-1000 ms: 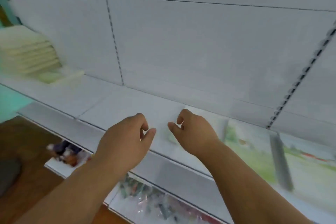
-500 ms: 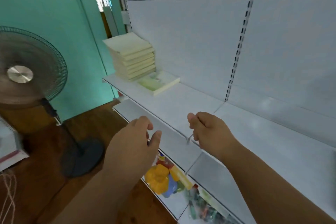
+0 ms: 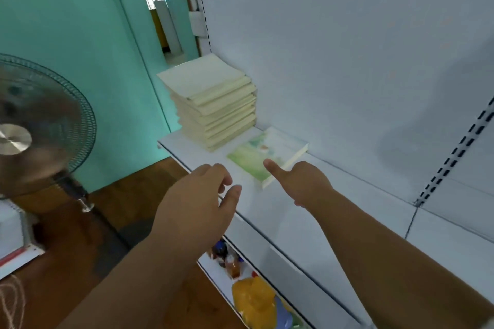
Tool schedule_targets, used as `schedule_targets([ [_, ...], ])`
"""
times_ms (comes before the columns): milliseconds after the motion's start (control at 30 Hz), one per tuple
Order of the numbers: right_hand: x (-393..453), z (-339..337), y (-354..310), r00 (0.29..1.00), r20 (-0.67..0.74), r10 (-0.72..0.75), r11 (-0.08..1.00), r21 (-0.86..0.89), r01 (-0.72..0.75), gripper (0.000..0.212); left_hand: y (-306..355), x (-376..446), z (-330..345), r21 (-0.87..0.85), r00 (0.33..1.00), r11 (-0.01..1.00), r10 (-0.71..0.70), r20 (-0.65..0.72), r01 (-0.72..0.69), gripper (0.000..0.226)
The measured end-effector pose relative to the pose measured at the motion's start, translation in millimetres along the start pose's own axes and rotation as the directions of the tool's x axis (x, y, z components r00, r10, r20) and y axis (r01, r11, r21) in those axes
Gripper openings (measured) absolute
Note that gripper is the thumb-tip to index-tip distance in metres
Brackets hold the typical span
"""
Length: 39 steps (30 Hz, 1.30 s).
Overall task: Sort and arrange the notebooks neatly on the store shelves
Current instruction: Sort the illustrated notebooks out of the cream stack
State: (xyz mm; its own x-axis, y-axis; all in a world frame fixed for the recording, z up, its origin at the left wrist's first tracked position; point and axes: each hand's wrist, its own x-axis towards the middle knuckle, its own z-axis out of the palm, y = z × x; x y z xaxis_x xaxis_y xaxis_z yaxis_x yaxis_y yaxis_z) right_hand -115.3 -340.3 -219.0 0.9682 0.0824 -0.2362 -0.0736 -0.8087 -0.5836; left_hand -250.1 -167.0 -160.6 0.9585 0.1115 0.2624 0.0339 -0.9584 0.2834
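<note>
A tall stack of cream paper-covered notebooks [image 3: 213, 104] stands at the left end of the white metal shelf [image 3: 320, 195]. Just beside it lies a flat green-and-white notebook [image 3: 256, 155], skewed. Left hand [image 3: 197, 203] and right hand [image 3: 299, 181] reach in, fingers loose, holding nothing.

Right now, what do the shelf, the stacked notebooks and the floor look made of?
Shelf: probably painted sheet metal; flat white satin surface, thin folded front edge, slotted uprights behind.
Stacked notebooks: paper; matte cream covers, visible page blocks at the edges.
Floor: looks like wood or wood-look laminate; brown and slightly glossy, grain too blurred to tell which.
</note>
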Motion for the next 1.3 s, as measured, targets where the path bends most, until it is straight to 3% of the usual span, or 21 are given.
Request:
schedule_targets([
  [100,41,21,-23,0.995,-0.062,0.076,0.987,-0.136,-0.084,0.084,-30,39,11,-0.029,0.996,0.996,0.081,0.021,-0.080,0.019],
  [267,80,51,-31,0.956,-0.165,0.244,0.940,-0.204,-0.275,0.068,-81,110,24,-0.087,0.960,0.965,0.257,0.114,-0.248,0.019],
  [500,83,58,-35,0.865,-0.269,0.424,0.893,-0.032,-0.448,0.045,-108,174,41,-0.206,0.864,0.886,0.455,0.213,-0.416,0.019],
  [600,72,54,-42,0.854,-0.359,0.377,0.924,0.201,-0.324,0.029,-110,185,46,-0.224,0.850,0.874,0.477,0.223,-0.432,0.034],
  [667,56,44,-56,0.841,-0.431,0.327,0.870,0.484,-0.090,0.030,-110,192,47,-0.283,0.884,0.889,0.422,0.199,-0.360,0.055],
  [700,47,37,-66,0.844,-0.442,0.305,0.790,0.612,0.036,0.029,-107,194,46,-0.362,0.900,0.885,0.383,0.210,-0.292,0.060],
  [767,32,24,-86,0.867,-0.429,0.254,0.610,0.766,0.200,0.027,-99,197,38,-0.649,0.913,0.758,0.304,0.274,-0.058,0.042],
  [833,30,16,-96,0.870,-0.400,0.289,0.551,0.813,0.191,0.044,-93,200,27,-0.806,0.915,0.573,0.228,0.332,0.150,0.010],
  [867,33,14,-96,0.858,-0.355,0.370,0.538,0.835,0.114,0.055,-92,202,23,-0.806,0.925,0.577,0.221,0.310,0.132,0.004],
  [933,45,20,-89,0.788,-0.316,0.529,0.698,0.690,-0.192,0.066,-95,205,18,-0.769,0.940,0.639,0.243,0.238,0.029,0.005],
  [967,50,27,-83,0.763,-0.319,0.562,0.791,0.475,-0.384,0.068,-97,207,17,-0.754,0.944,0.657,0.253,0.210,-0.008,0.007],
  [1000,56,38,-79,0.754,-0.322,0.572,0.820,0.233,-0.523,0.065,-100,207,18,-0.743,0.946,0.669,0.259,0.195,-0.030,0.008],
  [1067,67,59,-73,0.769,-0.277,0.576,0.788,-0.060,-0.613,0.044,-105,206,21,-0.743,0.945,0.668,0.263,0.193,-0.034,0.008],
  [1167,75,74,-78,0.773,-0.228,0.591,0.768,-0.133,-0.627,0.016,-116,203,31,-0.768,0.938,0.640,0.284,0.199,-0.031,0.005],
  [1300,68,66,-83,0.748,-0.253,0.614,0.770,-0.017,-0.638,0.018,-126,198,37,-0.782,0.925,0.623,0.291,0.244,0.010,0.006],
])
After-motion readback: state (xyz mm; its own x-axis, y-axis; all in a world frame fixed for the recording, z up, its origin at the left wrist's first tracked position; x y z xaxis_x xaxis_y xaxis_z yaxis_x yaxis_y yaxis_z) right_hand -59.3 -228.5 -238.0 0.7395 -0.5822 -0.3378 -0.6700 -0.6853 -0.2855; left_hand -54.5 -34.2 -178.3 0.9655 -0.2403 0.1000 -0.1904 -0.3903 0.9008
